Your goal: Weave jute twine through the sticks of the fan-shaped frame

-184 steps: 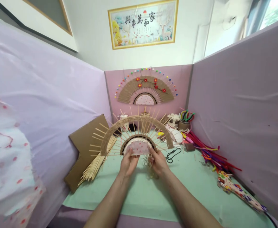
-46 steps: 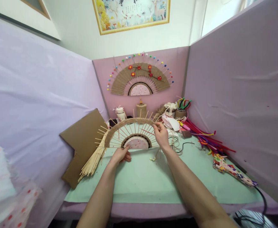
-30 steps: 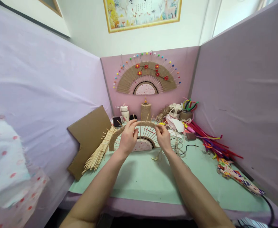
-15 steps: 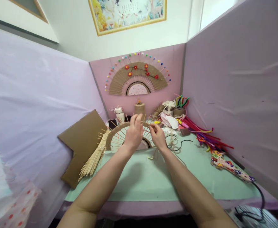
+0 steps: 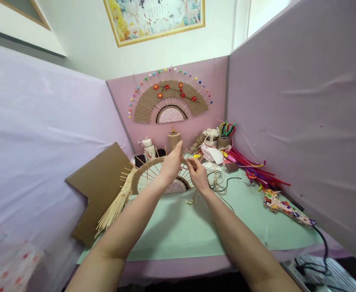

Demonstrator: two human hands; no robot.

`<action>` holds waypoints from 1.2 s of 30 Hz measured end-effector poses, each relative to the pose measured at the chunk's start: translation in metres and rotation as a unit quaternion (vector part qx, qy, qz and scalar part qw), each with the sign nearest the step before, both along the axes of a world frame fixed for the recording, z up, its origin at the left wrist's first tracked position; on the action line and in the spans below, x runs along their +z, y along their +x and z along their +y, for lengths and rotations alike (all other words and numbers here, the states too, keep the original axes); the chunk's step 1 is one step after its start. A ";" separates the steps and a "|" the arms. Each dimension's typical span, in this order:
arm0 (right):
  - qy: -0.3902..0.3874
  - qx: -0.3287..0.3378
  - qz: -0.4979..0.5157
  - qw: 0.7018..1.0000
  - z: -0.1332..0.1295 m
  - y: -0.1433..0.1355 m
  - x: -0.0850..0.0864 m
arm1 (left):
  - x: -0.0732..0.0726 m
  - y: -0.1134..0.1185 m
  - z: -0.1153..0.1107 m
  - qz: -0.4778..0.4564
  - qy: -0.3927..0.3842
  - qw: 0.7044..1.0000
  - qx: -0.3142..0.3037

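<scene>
Left hand [image 5: 171,165] across fan [image 5: 178,186], bottle [image 5: 149,149], perhaps phone [image 5: 140,160], behind

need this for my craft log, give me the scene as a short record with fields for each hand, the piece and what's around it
left hand: at the fan's band, grip hidden
right hand: fingertips pinched at the band, anything between them too small to tell
piece: stick fan, brown arched band, half-round base partly hidden by left arm
left of piece: stick bundle, cardboard
behind piece: twine spool
far right: flower-patterned tool with cord
back panel: flower-decorated fan
</scene>
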State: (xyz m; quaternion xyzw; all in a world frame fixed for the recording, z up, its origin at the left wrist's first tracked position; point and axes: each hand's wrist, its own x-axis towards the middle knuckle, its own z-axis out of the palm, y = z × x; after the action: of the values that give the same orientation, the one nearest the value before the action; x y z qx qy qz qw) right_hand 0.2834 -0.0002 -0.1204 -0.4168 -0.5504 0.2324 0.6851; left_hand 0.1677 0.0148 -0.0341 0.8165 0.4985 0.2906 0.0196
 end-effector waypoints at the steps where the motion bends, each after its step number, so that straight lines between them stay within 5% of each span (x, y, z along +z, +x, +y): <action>1: 0.002 -0.013 -0.002 1.000 -0.001 0.001 0.000 | -0.001 0.000 -0.001 0.001 0.004 1.000 0.006; 8: 0.109 -0.128 -0.110 0.980 -0.011 0.030 0.020 | -0.007 0.001 -0.008 0.037 0.053 0.998 0.027; 12: 0.157 -0.139 -0.231 0.950 -0.015 0.051 0.044 | -0.007 0.002 -0.013 0.049 0.053 0.996 0.042; 19: 0.180 -0.156 -0.254 0.937 -0.001 0.049 0.072 | -0.007 0.003 -0.017 0.068 0.060 0.994 0.056; 26: 0.117 -0.217 -0.237 0.940 -0.013 0.051 0.035 | -0.007 0.004 -0.016 0.073 0.069 0.994 0.050; 31: 0.030 -0.155 -0.211 0.965 -0.013 0.049 0.001 | -0.004 0.005 -0.021 0.088 0.078 0.992 0.055; 36: -0.012 -0.117 -0.186 0.975 -0.009 0.046 -0.004 | -0.006 0.006 -0.031 0.057 0.072 0.995 0.025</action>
State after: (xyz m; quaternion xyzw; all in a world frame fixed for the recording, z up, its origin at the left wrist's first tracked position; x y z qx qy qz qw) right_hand 0.3297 -0.0095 -0.1248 -0.5224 -0.6127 0.0755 0.5882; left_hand 0.1742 -0.0159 -0.0399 0.8182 0.4972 0.2788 -0.0749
